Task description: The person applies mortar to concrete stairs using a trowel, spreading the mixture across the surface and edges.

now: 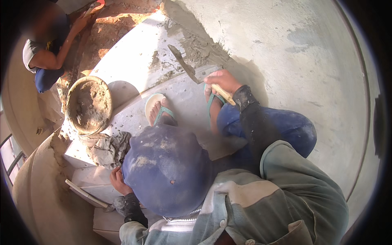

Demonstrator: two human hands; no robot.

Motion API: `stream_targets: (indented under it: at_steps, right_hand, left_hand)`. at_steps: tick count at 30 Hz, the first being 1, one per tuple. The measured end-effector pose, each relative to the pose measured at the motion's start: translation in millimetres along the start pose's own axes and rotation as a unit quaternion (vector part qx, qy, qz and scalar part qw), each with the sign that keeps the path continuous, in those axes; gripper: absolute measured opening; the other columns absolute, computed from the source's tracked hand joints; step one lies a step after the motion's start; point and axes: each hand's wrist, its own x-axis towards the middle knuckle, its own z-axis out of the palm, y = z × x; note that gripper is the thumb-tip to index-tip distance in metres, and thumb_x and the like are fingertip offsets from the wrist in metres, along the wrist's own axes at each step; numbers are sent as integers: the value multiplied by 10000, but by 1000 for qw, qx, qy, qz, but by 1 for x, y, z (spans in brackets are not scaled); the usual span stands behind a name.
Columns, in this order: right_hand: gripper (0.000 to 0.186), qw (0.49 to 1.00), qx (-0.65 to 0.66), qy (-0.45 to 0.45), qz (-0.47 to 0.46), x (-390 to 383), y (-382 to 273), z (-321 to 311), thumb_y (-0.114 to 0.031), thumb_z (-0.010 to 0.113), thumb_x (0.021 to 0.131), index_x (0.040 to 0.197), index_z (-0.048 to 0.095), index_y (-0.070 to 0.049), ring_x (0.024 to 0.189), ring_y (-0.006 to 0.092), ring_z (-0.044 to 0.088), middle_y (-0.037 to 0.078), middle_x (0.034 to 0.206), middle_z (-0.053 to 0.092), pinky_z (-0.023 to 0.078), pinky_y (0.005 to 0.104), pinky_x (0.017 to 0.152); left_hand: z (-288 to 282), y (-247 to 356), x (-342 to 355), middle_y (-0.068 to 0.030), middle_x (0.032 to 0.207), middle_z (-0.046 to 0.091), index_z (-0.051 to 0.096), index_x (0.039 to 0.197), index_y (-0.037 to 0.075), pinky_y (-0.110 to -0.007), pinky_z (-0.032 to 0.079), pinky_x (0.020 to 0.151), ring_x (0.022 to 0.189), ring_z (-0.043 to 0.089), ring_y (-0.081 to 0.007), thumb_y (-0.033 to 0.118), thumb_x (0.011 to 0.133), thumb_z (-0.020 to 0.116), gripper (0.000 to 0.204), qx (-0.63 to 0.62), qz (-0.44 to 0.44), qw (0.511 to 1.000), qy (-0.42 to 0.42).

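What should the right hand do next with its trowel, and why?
Probably draw the trowel along the mortar at the foot of the wall: the right hand grips its handle, the blade is nearby, and the mortar looks rough.

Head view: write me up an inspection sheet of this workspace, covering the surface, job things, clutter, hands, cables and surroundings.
Surface: pale steps, with wet-looking grey mortar spread along the edge by the grey cement surface.
Job's things: trowel with a wooden handle, blade pointing to the upper left; round basin holding mortar.
Clutter: crumpled grey cloth beside the basin; pale strip at lower left; scattered crumbs.
Hands: right hand grips the trowel handle; left hand is close to the cloth, its grip unclear.
Cables: nothing seen.
Surroundings: co-worker at upper left, near reddish-brown ground.
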Motion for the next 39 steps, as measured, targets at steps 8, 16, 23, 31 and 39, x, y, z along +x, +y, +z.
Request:
stream_targets:
  at_steps: [8, 16, 23, 31, 39]
  right_hand:
    - [377, 989, -97, 109, 12, 17, -60, -78, -318, 689, 911, 975, 628, 48, 483, 123, 548, 71, 732, 610, 431, 276, 396]
    - [242, 964, -133, 136, -183, 3, -156, -75, -262, 680, 891, 937, 643, -27, 541, 70, 549, 21, 747, 615, 443, 226, 474]
    - [286, 964, -183, 143, -127, -6, -156, -66, -235, 674, 862, 998, 630, 12, 565, 101, 548, 51, 812, 618, 449, 255, 512]
    - [391, 923, -372, 58, -75, 49, -72, 23, -249, 600, 776, 847, 674, 129, 869, 420, 692, 333, 854, 668, 534, 464, 773]
    - [408, 918, -346, -128, -144, 54, -52, 108, -239, 617, 763, 971, 608, 112, 926, 473, 648, 355, 918, 645, 510, 485, 812]
  left_hand:
    - [-2, -41, 3, -118, 1006, 647, 676, 1039, 14, -401, 451, 888, 1004, 579, -269, 181, 972, 509, 246, 28, 37, 999, -4]
    - [-9, 56, 85, -177, 1160, 598, 605, 1222, 9, -440, 416, 998, 1134, 544, -318, 135, 920, 658, 331, 153, 228, 943, 190]
    - [-12, -29, 290, -207, 1401, 534, 499, 1374, -71, -386, 377, 1063, 1293, 501, -316, 449, 975, 525, 655, 9, -90, 993, 80]
    - [17, -24, 312, -108, 1228, 573, 528, 1300, -43, -393, 431, 875, 1005, 539, -230, 566, 908, 635, 732, -197, -249, 939, 133]
    - [-12, -10, 296, -99, 1443, 490, 438, 1432, 22, -356, 400, 1013, 1260, 504, -236, 582, 987, 502, 717, -284, -153, 946, 38]
